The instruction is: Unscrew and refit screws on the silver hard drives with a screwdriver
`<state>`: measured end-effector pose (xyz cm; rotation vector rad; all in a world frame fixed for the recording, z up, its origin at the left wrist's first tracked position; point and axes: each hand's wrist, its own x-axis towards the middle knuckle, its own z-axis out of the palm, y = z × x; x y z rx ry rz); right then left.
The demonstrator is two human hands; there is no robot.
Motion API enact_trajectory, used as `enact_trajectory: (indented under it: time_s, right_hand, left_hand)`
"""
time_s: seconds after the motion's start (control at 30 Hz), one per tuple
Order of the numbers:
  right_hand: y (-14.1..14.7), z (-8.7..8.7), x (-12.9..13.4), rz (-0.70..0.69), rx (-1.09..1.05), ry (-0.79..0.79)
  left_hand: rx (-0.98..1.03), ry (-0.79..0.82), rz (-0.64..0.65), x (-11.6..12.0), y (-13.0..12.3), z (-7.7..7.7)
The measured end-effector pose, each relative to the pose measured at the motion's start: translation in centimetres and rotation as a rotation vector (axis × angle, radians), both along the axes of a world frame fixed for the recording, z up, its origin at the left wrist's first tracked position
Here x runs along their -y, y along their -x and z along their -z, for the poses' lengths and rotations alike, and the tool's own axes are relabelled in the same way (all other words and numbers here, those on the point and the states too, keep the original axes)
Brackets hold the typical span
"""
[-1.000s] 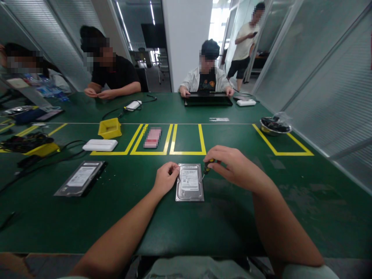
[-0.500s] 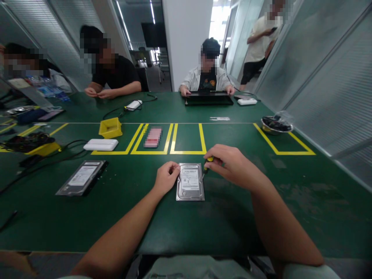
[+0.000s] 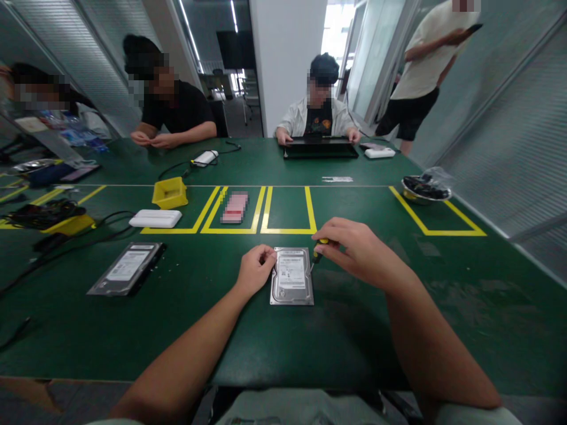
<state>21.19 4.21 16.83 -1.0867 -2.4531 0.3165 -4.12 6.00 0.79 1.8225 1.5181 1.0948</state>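
Observation:
A silver hard drive (image 3: 292,277) with a white label lies flat on the green table before me. My left hand (image 3: 257,265) grips its upper left edge, fingers curled and thumb against the side. In my right hand (image 3: 349,245), a small yellow-and-black screwdriver (image 3: 317,254) is pinched between thumb and fingers. Its thin shaft slants down to the drive's right edge; whether the tip touches a screw is too small to tell. Further left lies a second hard drive (image 3: 128,268), on a dark piece or bag, with small crumbs beside it.
Beyond the drives are a white power strip (image 3: 155,218), a yellow bin (image 3: 170,193), a pink phone-like item (image 3: 235,207) and a metal bowl (image 3: 425,190) of dark parts. Cables (image 3: 35,260) run along the left. Across the table a person holds a black panel (image 3: 321,147); another sits left.
My hands, the drive and the screwdriver keep nearly the same places; the view shifts slightly. The standing person at the back right has moved closer and to the right.

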Motion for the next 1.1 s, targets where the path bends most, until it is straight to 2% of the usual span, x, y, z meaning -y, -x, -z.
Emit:
enact_trajectory:
  time_s: [0.4,0.83,1.1]
  right_hand:
    - [-0.33,-0.09,0.05,-0.092,-0.015,0.016]
    - [-0.07,0.04,0.06,-0.082,0.031,0.011]
    - [-0.10,0.13,0.09,0.014,0.035,-0.007]
  left_hand:
    - [-0.013,0.003,0.008,-0.14,0.00,-0.10]
    - [-0.140,-0.017,-0.011,-0.24,0.21,-0.37]
    - [-0.191,-0.010,-0.016,-0.17,0.18,-0.60]
